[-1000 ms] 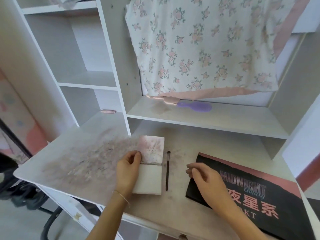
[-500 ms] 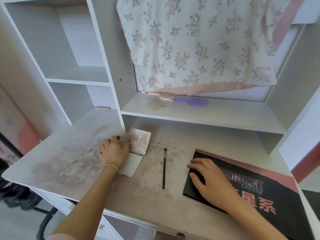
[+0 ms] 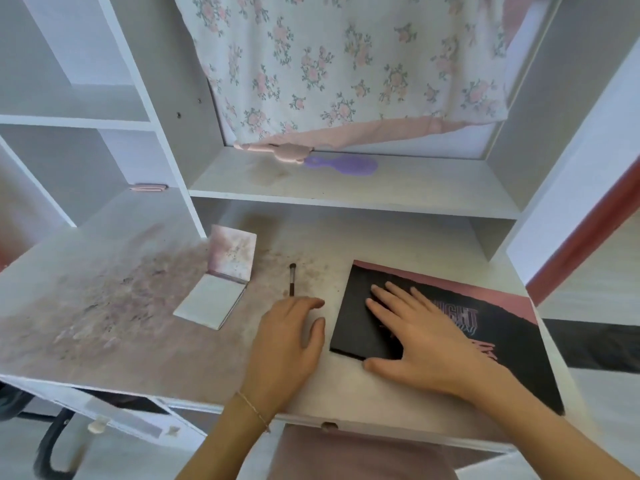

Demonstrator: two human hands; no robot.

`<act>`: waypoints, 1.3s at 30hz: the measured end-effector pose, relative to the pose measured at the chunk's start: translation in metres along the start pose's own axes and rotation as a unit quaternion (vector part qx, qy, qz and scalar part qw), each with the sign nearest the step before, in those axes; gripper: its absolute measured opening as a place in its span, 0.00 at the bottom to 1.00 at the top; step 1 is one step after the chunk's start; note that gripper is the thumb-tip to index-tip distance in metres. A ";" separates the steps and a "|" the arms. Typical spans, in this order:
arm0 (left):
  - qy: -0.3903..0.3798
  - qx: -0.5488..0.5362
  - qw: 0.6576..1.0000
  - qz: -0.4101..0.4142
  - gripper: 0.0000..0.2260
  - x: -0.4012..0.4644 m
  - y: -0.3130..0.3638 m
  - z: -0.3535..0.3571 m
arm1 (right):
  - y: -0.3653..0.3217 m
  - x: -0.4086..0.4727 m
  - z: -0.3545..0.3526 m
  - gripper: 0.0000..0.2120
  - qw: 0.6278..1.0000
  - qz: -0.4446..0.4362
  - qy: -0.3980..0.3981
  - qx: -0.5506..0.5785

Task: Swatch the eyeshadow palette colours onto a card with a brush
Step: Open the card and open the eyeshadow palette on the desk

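Black palette [image 3: 360, 327]: closed, it lay flat on the worktop [image 3: 145, 344] at the right; pink band along its far edge
Right hand [image 3: 420, 337]: rested flat on the palette lid; fingers straight and spread
Left hand [image 3: 287, 341]: lay on the worktop just left of the palette, fingers relaxed, holding nothing; it covered the near end of the brush
Brush [image 3: 292, 279]: lay between card and palette
Card [image 3: 221, 282]: a small open pad left of the brush; pink-stained flap raised
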State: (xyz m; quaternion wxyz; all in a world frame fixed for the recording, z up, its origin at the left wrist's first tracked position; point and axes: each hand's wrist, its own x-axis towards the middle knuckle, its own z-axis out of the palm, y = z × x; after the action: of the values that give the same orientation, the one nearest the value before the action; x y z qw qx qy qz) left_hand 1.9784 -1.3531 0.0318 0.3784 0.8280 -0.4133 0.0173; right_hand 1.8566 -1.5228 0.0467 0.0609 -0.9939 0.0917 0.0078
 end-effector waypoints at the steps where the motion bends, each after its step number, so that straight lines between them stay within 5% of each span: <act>1: -0.013 0.013 1.000 0.010 0.11 -0.002 0.000 0.005 | -0.002 0.000 -0.002 0.41 1.000 -0.003 0.006 -0.001; 12: 0.013 -0.118 0.993 0.007 0.15 0.017 0.011 -0.009 | -0.011 0.016 -0.093 0.16 0.995 0.013 0.096 -0.007; 17: 0.033 -0.174 0.984 -0.007 0.16 0.047 0.029 -0.011 | -0.006 0.026 -0.117 0.14 0.977 0.068 0.198 -0.028; 22: 0.048 -0.233 0.971 0.018 0.10 0.048 0.043 -0.011 | -0.022 0.026 -0.116 0.13 0.971 0.033 0.235 0.027; 28: 0.044 -0.271 0.959 -0.066 0.09 0.032 0.036 -0.013 | -0.020 0.026 -0.090 0.12 0.956 -0.006 0.288 0.053; 32: 0.009 -0.323 0.937 -0.132 0.09 0.035 0.027 -0.012 | -0.014 0.019 -0.061 0.17 0.965 -0.020 0.260 0.027; 39: -0.004 -0.127 0.983 -0.133 0.20 0.053 0.013 -0.001 | 0.001 0.010 -0.019 0.23 0.995 0.057 0.067 0.056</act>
State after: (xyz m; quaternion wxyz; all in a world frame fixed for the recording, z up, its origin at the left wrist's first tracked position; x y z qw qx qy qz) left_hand 2.0044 -1.3925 0.0585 0.4782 0.8207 -0.2999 -0.0888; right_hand 1.8661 -1.5279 0.0654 0.1092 -0.9805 0.1520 -0.0600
